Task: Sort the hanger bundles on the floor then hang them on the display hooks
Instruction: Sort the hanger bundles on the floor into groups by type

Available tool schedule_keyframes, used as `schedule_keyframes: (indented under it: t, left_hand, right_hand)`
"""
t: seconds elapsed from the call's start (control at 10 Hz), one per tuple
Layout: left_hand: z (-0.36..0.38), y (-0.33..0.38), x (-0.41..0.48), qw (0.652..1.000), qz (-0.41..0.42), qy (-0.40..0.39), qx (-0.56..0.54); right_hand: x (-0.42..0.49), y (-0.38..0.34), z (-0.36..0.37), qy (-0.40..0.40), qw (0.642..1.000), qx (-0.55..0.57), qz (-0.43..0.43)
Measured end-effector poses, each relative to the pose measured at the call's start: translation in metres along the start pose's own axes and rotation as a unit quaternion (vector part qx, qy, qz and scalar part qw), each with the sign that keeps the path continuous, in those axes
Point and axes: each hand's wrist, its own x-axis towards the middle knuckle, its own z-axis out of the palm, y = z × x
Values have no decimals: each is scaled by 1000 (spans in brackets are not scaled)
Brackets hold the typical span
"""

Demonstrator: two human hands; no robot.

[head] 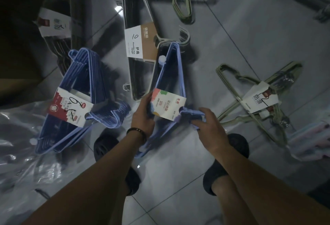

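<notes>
Blue bundle [180, 74] held over mid-floor [250, 28], one hand at each side of its label [167, 104]; cannot tell if its low end rests down.

Left hand [143, 113]: fingers curled round the frames at the label's left edge. Right hand [208, 123]: curled round the hook ends.

Second blue bundle [94, 71] lies toward the floor's left edge, white bundle [137, 44] beyond, green bundle [257, 98] right.

Risks:
- The paper label seems to band the hangers, so a pull on it could tear it and spill them.
- The far tip overlaps the white bundle and may snag.
- Plastic sheet [26, 153] by the feet could cause a slip.
</notes>
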Motion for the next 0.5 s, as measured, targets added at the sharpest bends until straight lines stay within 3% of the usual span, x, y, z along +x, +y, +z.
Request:
schedule_keyframes:
  t: [0.1, 0.2, 0.3, 0.4, 0.5]
  left_hand:
    - [-5, 3, 12, 997, -64, -17, 42]
    - [-6, 4, 18, 986, -55, -56, 145]
    - [-9, 11, 15, 982, -82, -96, 140]
    - [-17, 20, 24, 946, -128, -157, 254]
    - [-26, 63, 36, 889, -129, -209, 388]
  right_hand:
    - [18, 3, 6, -22, 989, -120, -78]
    - [22, 10, 11, -83, 991, -76, -76]
    - [25, 13, 0, -106, 993, -29, -36]
    - [22, 8, -19, -192, 981, -10, -32]
    - [42, -2, -62, -245, 963, 107, -14]
